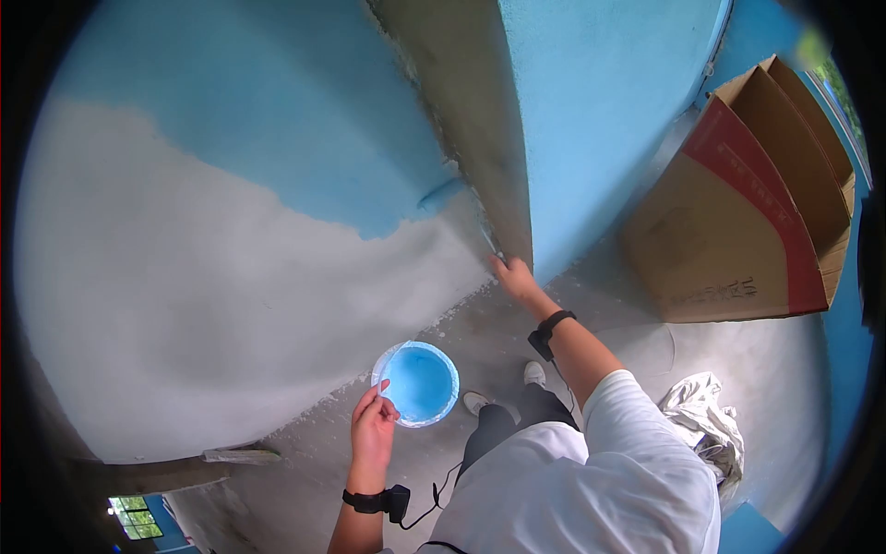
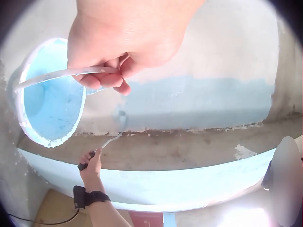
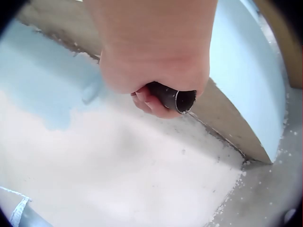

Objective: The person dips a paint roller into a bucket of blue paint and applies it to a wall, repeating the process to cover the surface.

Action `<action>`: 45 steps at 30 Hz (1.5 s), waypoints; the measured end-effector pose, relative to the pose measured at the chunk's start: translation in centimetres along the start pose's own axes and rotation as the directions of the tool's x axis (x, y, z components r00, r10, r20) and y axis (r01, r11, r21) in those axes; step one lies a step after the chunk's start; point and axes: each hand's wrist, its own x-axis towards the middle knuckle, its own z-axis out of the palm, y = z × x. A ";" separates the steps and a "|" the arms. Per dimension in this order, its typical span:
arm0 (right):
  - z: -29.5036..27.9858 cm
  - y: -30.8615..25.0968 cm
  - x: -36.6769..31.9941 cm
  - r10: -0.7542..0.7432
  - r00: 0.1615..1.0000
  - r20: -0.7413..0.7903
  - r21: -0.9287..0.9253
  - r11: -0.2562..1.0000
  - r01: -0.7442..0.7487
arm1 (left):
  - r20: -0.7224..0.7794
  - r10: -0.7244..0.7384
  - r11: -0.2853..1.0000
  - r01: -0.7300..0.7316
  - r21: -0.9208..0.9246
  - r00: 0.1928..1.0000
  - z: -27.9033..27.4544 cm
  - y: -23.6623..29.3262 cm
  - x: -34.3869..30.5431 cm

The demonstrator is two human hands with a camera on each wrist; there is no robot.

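Observation:
My left hand [image 1: 373, 436] grips the white handle [image 2: 57, 74] of a round bucket [image 1: 455, 391], at about the middle of the handle in the left wrist view. The bucket's inside is coated light blue, and its mouth faces up. My right hand [image 1: 517, 280] holds a paint roller by its dark tubular grip [image 3: 165, 96]. A thin metal rod leads from the grip to the blue roller head [image 1: 441, 196]. That head lies against the white wall [image 1: 231, 268], near the lower edge of its blue painted area [image 1: 277, 120] and beside the bare corner.
A bare grey-brown strip [image 1: 461, 74] separates the part-painted wall from another blue wall [image 1: 600, 111]. Right of me stands a tall open cardboard box [image 1: 720, 222]. Crumpled white cloth [image 1: 706, 415] lies on the floor behind my right side. Paint specks dot the floor edge.

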 end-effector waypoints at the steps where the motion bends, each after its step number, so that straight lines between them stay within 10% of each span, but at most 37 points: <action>1: -0.1 1.0 -0.2 0.083 0.995 0.047 -0.046 0.996 -0.081 | -0.016 -0.004 1.000 0.004 -0.013 1.000 0.0 0.0 -0.1; 9: -0.4 -1.0 -0.8 0.055 0.998 0.042 0.009 0.998 -0.056 | 0.009 0.015 1.000 -0.015 -0.006 1.000 0.2 0.2 -0.4; 12: -1.5 -6.5 -1.2 0.114 0.981 0.157 0.305 0.939 -0.158 | 0.007 0.006 1.000 -0.006 -0.005 1.000 0.5 0.3 -0.5; 25: 1.2 -8.6 -6.0 0.147 0.740 0.657 0.606 0.480 -0.634 | -0.020 0.011 1.000 -0.011 0.000 1.000 -0.4 -0.2 -0.4; 29: -0.9 -11.0 -4.6 0.164 0.776 0.609 0.764 0.141 -0.629 | -0.052 0.011 1.000 -0.011 0.018 0.999 0.1 -0.1 -0.8; 40: -0.7 -9.0 -5.0 0.188 0.704 0.685 0.639 0.309 -0.704 | -0.067 0.009 1.000 -0.007 0.028 0.998 0.7 -0.3 -1.0; 45: -0.3 -11.0 -4.8 0.180 0.769 0.614 0.753 0.161 -0.638 | -0.051 0.019 0.999 -0.018 0.036 0.999 0.8 0.0 -1.5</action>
